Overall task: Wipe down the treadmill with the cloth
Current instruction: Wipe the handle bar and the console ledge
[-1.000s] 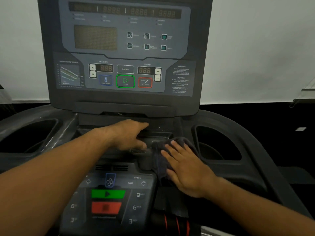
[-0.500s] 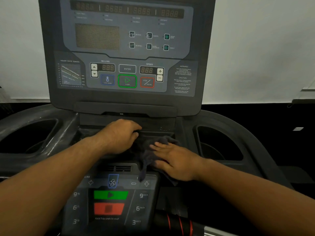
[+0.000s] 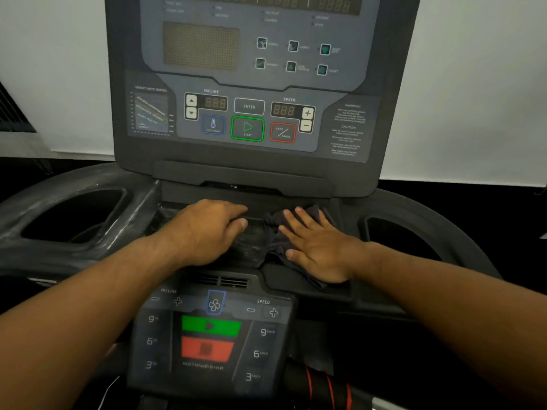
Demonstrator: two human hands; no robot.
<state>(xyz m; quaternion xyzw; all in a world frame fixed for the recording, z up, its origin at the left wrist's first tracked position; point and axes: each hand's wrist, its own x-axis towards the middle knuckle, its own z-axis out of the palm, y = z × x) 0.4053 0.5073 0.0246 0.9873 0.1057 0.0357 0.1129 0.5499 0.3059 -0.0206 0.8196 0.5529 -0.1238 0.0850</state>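
The right hand (image 3: 319, 247), grip flat and open, has slid the cloth (image 3: 273, 241) rightward, away from the loose-fingered left hand (image 3: 207, 229).

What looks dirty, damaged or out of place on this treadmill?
Nothing looks broken or spilled. The left cup holder shows whitish streaks on its rim, like dust or smears. The cloth lies bunched under the flat right hand.

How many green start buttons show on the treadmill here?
2. A green-outlined START button on the upright console; a solid green button on the lower panel nearest the camera. More may be hidden.
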